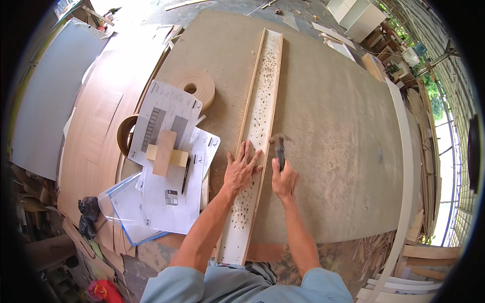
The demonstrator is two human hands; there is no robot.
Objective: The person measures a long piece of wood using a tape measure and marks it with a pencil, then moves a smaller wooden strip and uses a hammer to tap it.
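Observation:
A long, narrow white board (263,91) with thin wooden edge strips runs away from my body across the worktable. Many small dark spots dot its face; whether they are holes or bits lying on it I cannot tell. My left hand (241,170) lies on the board with its fingers spread, pressing flat near the middle. Just right of the board, my right hand (285,179) is closed around the dark handle of a claw hammer (280,146). The hammer's head is close to the board's right edge strip.
The brown worktable (333,111) carries a roll of edge banding (201,90) at left. Beside it are printed drawing sheets (164,197) with wood blocks (164,154) and a black pen (186,175) on top. Wood-coloured panels (93,126) lie further left; a white strip (404,151) borders the right.

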